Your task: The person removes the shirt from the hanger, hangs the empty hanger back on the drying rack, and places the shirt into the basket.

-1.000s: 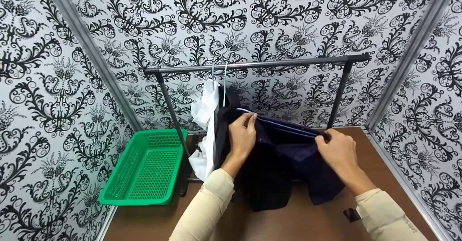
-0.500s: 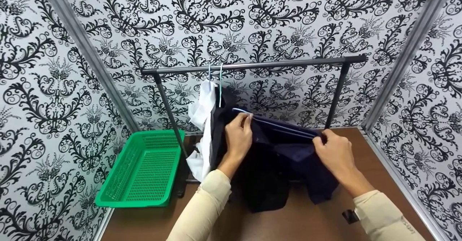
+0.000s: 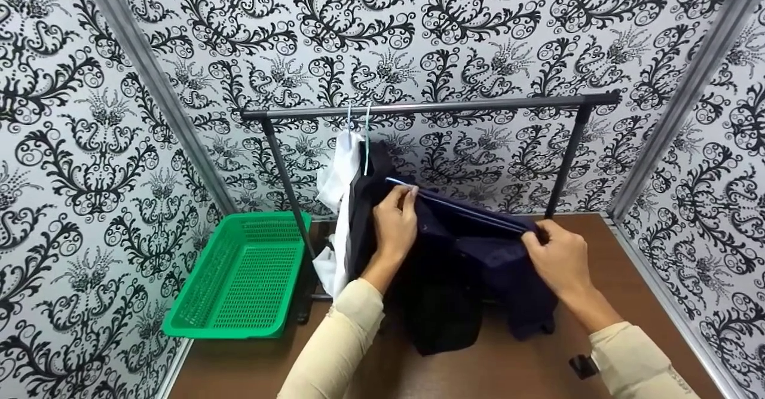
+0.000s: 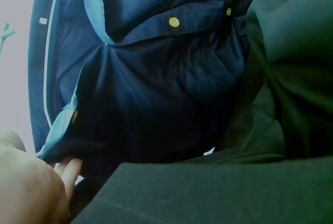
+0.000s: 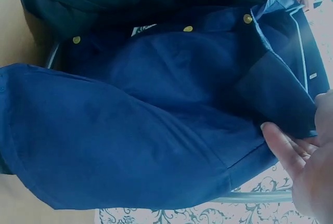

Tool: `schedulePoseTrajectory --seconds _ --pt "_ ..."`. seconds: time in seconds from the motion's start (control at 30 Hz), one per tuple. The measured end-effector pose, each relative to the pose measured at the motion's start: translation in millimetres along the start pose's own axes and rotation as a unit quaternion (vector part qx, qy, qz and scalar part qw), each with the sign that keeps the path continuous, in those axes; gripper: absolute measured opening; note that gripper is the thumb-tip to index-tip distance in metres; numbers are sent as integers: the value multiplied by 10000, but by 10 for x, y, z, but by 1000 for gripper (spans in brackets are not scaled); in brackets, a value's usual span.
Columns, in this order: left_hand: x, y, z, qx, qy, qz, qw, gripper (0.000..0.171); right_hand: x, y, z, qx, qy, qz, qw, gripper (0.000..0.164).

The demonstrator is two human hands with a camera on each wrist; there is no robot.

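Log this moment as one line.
left hand: holds navy shirt | right hand: holds navy shirt | hanger: in navy shirt, off rail

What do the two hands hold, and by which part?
A navy garment, by its top edge: the left hand pinches one end, the right hand grips the other. Whether either also grips the hanger inside cannot be told.

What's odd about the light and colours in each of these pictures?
Head view: bright, but the black garment sinks into shadow, its folds barely readable, and the table has a soft sheen; left wrist view: pale haze at upper left, the left hand washed out; right wrist view: blue cast on the navy garment, haze near the hanger.
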State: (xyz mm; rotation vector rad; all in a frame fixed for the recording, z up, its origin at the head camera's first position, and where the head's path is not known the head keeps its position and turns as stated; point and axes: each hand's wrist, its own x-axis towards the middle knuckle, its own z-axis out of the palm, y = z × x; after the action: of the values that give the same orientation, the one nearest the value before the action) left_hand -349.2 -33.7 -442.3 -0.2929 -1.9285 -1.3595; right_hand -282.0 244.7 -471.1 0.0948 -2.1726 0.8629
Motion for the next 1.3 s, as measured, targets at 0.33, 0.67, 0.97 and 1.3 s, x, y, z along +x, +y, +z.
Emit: schedulePoseTrajectory --seconds 0.33,0.67,0.97,1.3 --pt "44 9 -27 -294 22 -399 9988 15 3 -5 -60 1015 -93 967 9901 11" --pt "72 6 -36 -395 -61 -621 9973 16 44 33 -62 2406 -98 1770 9543 9" --pt "34 -70 -15 -537 -96 -774 9955 19 41 -34 -55 5900 -763 2304 7700 33" --pt "37 -33 -34 -519 -72 -713 9961 19 8 69 -101 5969 -2281 2435 7297 33"
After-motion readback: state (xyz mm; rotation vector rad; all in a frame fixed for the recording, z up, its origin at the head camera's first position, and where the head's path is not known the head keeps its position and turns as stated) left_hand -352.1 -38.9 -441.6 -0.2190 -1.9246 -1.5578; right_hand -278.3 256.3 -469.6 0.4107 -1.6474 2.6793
